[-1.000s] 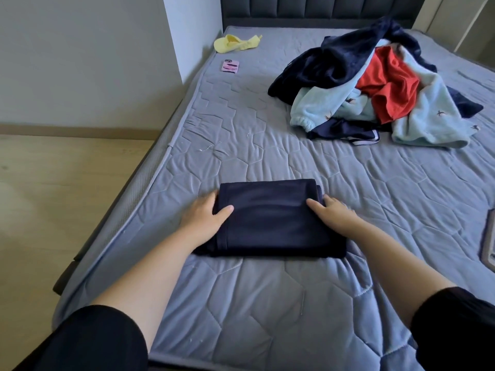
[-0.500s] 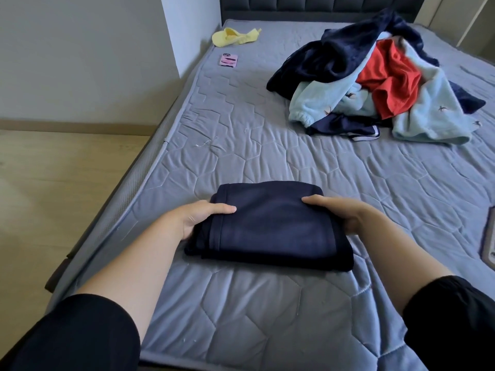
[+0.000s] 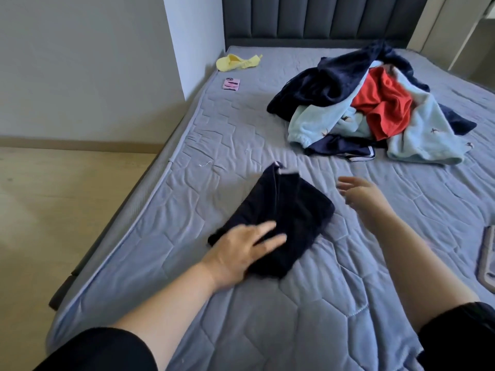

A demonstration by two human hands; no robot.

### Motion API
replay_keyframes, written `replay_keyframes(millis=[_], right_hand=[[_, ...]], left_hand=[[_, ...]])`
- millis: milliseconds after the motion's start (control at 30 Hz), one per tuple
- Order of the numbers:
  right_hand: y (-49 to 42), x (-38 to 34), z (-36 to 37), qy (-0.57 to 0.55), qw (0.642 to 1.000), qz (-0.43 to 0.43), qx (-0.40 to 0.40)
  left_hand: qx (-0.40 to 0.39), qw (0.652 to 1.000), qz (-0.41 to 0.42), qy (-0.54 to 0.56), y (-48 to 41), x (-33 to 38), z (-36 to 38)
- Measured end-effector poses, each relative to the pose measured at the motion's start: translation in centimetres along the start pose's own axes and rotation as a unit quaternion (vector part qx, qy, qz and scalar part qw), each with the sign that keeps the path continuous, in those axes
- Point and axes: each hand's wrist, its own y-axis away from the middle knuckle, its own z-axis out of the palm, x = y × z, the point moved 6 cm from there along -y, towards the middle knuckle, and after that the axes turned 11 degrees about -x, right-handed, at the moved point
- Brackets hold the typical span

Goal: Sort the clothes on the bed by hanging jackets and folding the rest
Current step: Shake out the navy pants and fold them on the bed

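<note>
On the quilted grey bed [image 3: 227,135], near its left edge: folded rectangular navy garment [image 3: 294,207], left hand [image 3: 241,253] flat on it; right hand [image 3: 359,191] relaxed, empty, above the bed's middle; fleecy clothes pile [image 3: 375,108] toward its head.

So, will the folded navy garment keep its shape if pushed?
Probably not: the folded navy garment looks soft, one corner sticking out. Under the flat left hand it likely slides, though the wrinkled quilt may drag its layers.
</note>
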Motion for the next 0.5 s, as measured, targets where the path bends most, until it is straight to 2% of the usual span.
replay_keyframes(millis=[100, 233, 300, 367, 433, 500], right_hand=[[-0.1, 0.4, 1.4, 0.057, 0.998, -0.014, 0.018], [-0.6, -0.3, 3.8, 0.094, 0.994, -0.047, 0.03], [-0.6, 0.0, 5.3, 0.108, 0.994, -0.03, 0.011], [-0.5, 0.6, 6.5, 0.109, 0.994, 0.005, -0.002], [-0.1, 0.9, 6.9, 0.101, 0.994, 0.022, 0.017], [0.1, 1.1, 7.0, 0.09, 0.995, 0.012, 0.028]], left_hand=[[-0.056, 0.995, -0.029, 0.073, 0.8, 0.1, 1.5], [-0.004, 0.986, -0.061, 0.154, 0.2, 0.0, 0.2], [0.046, 0.966, -0.13, 0.217, 0.2, 0.0, 0.0], [0.067, 0.928, -0.247, 0.272, -0.3, -1.1, 0.1], [0.034, 0.9, -0.326, 0.286, -0.8, -2.1, 0.9], [-0.01, 0.911, -0.324, 0.255, -1.5, -1.9, 1.7]])
